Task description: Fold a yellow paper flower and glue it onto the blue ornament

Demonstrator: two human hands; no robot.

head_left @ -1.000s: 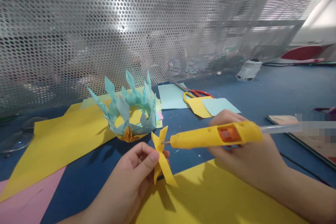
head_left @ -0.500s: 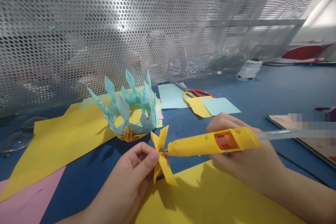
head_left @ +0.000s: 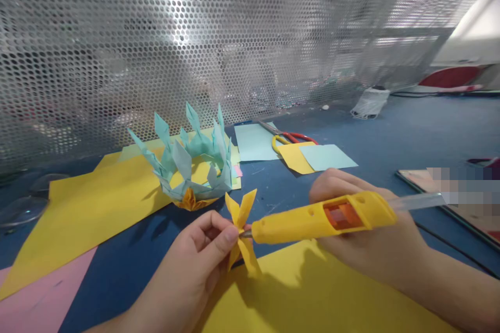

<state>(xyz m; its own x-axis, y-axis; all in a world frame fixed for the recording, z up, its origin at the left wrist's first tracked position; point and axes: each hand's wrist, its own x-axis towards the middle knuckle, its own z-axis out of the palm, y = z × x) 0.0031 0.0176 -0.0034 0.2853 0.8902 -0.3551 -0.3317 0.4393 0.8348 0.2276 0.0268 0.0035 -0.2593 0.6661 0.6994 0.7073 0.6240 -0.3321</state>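
Observation:
Between thumb and fingers, my left hand (head_left: 197,255) pinches a yellow folded paper flower (head_left: 244,207) with pointed petals, held above the table. My right hand (head_left: 363,239) grips a yellow hot glue gun (head_left: 297,222) with an orange window and a clear glue stick (head_left: 417,201) coming out of its back. The metal nozzle meets the middle of the flower, close to my left thumb. Behind my left hand stands a light blue folded paper crown (head_left: 183,166), with a darker golden paper piece (head_left: 191,200) on its front.
Yellow sheets (head_left: 105,203) lie at left, with a pink sheet (head_left: 47,291) below. Scissors (head_left: 289,136) rest by blue and yellow paper pieces (head_left: 328,157). Glasses (head_left: 23,210) lie at the left edge, a tablet-like slab (head_left: 417,179) at right. A perforated metal screen (head_left: 234,36) stands behind.
The glue gun has shifted slightly down and to the right, its nozzle still at the flower. The flower has tilted a little in my left hand.

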